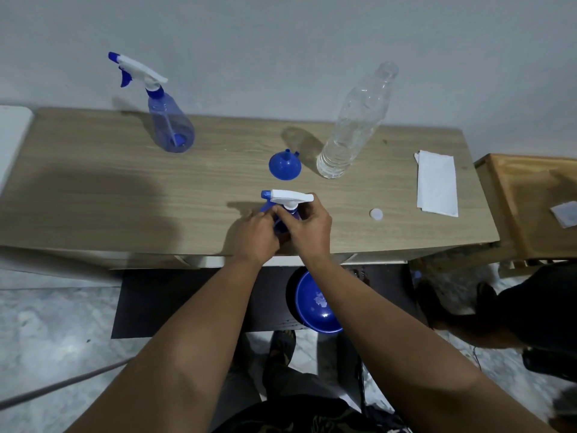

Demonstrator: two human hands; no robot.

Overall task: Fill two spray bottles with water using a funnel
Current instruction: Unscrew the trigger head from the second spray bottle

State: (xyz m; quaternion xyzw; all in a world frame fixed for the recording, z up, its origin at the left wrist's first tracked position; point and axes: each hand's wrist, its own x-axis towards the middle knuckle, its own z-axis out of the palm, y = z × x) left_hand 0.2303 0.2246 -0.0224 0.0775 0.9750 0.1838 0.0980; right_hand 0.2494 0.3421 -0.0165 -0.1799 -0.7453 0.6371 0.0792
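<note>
Your near translucent blue plastic spray bottle with the white trigger head [288, 203] stands at the table's front edge, both hands closed around it. Your left hand [256, 234] grips the body below the trigger; your right hand [307, 226] curls its fingers round the neck collar, forearms converging from below. Judged light and thin-walled, it will flex if squeezed, so hold at the stiff collar. The second blue spray bottle [170, 120] stands far left, the small blue plastic funnel [280, 165] lies mouth-down beside the tall clear plastic water bottle [349, 132], uncapped, its white cap [376, 214] nearby.
</note>
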